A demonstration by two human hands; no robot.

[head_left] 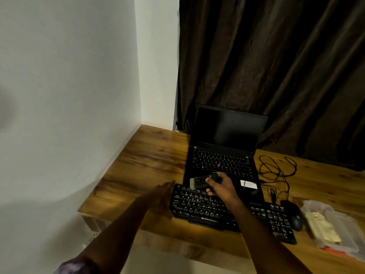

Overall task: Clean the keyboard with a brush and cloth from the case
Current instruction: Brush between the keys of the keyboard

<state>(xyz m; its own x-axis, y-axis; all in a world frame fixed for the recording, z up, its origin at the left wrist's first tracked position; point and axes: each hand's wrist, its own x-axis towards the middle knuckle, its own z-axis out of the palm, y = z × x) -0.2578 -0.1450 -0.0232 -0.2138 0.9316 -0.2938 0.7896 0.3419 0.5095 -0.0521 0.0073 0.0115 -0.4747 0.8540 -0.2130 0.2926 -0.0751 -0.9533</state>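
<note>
- A purple sleeve mottled with paler patches covers the left upper arm, at the lower frame edge.
- Both forearms are bare; the right arm shows no sleeve in view.
- The left hand and right hand are bare.

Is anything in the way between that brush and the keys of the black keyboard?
Nothing visible. The right hand holds the brush with its bristles just over the top-left keys of the keyboard. The left hand lies at its left edge, beside the keys.
</note>
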